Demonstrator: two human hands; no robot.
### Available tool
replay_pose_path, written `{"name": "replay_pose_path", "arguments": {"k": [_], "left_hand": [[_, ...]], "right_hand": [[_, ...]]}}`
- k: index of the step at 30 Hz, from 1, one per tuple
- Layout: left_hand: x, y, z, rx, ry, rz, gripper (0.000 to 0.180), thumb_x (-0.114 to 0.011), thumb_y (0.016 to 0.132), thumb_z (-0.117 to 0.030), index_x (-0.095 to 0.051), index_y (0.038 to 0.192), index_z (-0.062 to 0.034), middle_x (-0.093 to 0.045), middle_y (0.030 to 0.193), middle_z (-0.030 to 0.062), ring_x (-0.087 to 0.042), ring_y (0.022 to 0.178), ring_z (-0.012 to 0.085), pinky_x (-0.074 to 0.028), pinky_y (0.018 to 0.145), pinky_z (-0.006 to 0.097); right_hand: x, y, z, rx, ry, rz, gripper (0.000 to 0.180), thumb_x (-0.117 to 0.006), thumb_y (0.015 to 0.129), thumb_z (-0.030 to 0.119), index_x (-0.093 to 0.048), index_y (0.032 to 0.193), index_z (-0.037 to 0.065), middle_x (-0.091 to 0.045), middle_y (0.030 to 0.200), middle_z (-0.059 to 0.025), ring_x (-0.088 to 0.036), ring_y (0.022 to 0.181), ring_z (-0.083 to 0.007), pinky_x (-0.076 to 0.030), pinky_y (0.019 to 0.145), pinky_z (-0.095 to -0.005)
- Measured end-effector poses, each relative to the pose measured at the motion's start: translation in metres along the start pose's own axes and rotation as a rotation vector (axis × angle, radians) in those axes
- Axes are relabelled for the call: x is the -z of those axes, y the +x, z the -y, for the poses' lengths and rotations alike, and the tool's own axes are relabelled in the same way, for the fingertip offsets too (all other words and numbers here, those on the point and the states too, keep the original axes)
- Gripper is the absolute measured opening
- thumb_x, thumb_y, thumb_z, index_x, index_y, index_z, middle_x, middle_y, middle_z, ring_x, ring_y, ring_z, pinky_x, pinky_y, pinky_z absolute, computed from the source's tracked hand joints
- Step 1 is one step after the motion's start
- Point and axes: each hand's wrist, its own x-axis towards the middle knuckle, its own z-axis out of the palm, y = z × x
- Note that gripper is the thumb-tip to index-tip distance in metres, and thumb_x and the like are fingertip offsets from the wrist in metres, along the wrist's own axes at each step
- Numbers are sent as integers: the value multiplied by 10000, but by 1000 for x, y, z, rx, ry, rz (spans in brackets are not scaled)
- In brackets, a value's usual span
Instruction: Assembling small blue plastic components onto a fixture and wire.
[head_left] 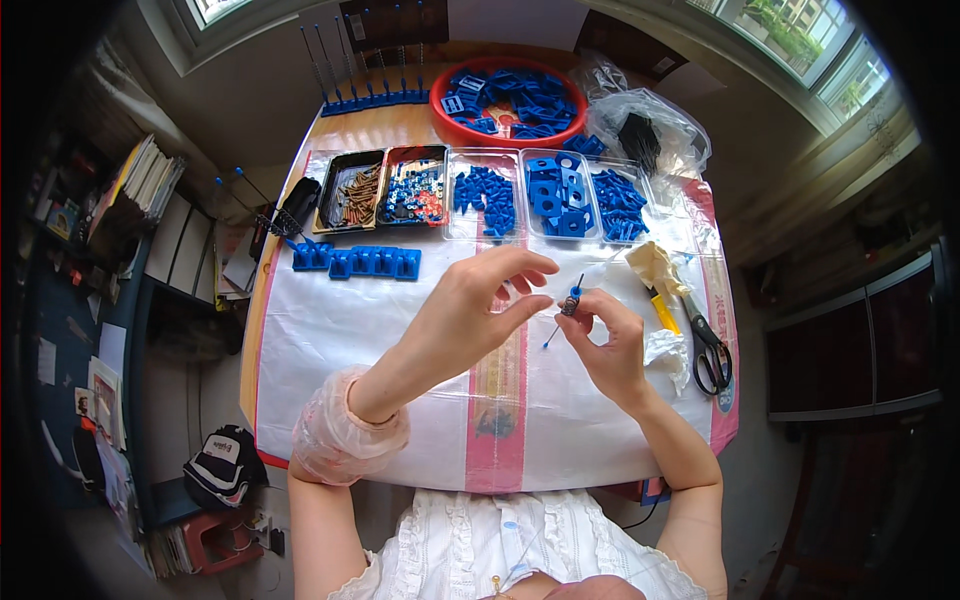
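Head view: red basin and screw tray at the table's far side, blue blocks nearer, scissors to the right. Thin rod with a spring tilted, pinched between thumb and fingers of the right hand. Left hand hovers just beside it, fingers pointing right, apart from the thumb.
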Motion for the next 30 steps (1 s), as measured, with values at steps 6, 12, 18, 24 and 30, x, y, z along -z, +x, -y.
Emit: {"name": "replay_pose_path", "arguments": {"k": [6,12,18,24,30], "left_hand": [[-2,-30,4,55,18,84,199,-737,951,-87,-710,1140,-32,-731,1004,113,-725,852,222,-568,736,341],[-47,-67,49,163,4,230,182,-723,921,-55,-685,1099,-43,-698,957,119,-704,838,267,-563,742,379],[-63,-73,62,131,4,276,170,-735,922,-63,-711,1090,-50,-696,932,110,-699,816,254,-557,734,361],[-65,-76,72,-66,132,322,102,-706,954,-144,-683,1016,-66,-677,921,94,-692,858,285,-551,753,396],[-59,-74,76,-87,59,335,102,-703,959,-150,-674,984,-56,-670,920,94,-684,872,301,-549,762,405]], "right_hand": [[-1,-4,-1,-21,14,-18,174,-816,830,-34,-727,975,4,-646,776,-45,-571,668,-125,-459,609,-274],[-4,-8,-9,20,19,-43,192,-784,827,-83,-716,989,-4,-646,792,-46,-561,673,-119,-457,619,-265],[-11,-20,-21,200,8,-139,303,-781,763,-123,-688,1009,27,-657,802,-63,-557,638,-151,-435,549,-275],[-15,-26,-34,236,21,-177,303,-746,761,-145,-661,1007,8,-658,807,-85,-565,646,-188,-443,565,-290],[-19,-26,-37,266,18,-168,338,-720,768,-155,-625,1052,1,-637,796,-102,-575,670,-222,-455,595,-320]]}}
